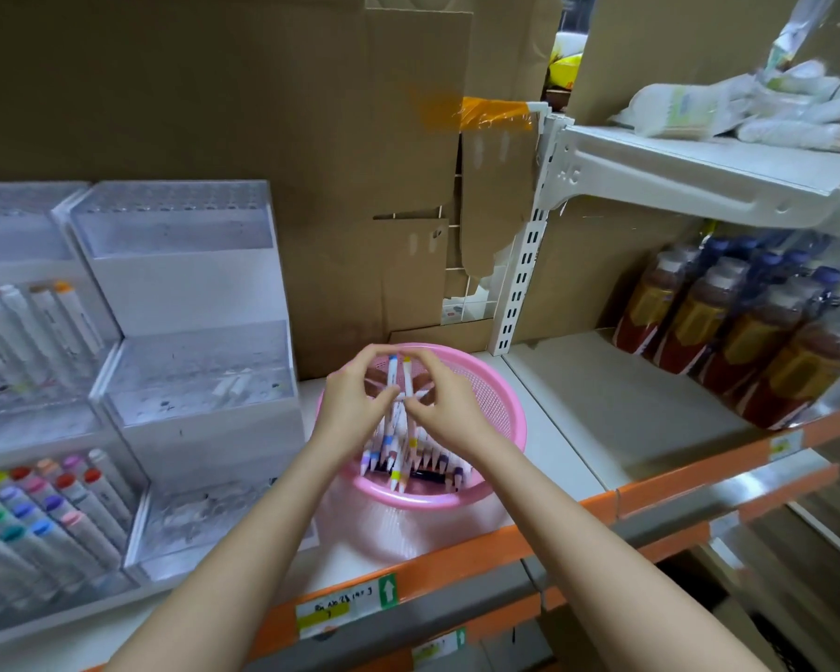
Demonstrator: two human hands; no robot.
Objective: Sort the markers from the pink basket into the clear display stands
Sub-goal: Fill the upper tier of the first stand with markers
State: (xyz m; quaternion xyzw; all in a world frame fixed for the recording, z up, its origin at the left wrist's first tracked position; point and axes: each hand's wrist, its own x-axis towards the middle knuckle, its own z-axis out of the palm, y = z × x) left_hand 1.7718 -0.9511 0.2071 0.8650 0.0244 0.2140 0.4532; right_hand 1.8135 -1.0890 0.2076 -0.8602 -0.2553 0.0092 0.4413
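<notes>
A white, blue-capped marker (392, 380) is pinched by the left hand (355, 400) and a white, yellow-capped marker (408, 378) by the right hand (444, 402). Both are held over the round pink plastic basket (503, 397) of markers, which is set on the white shelf (578, 429) beside the clear tiered display stands (185, 341).

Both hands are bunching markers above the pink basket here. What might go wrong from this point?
1. The left hand and right hand pinch several white-barrelled markers together; one may slip back into the round pink plastic basket.
2. That basket sits close to the orange front edge of the shelf, so a tug might tip it off.
</notes>
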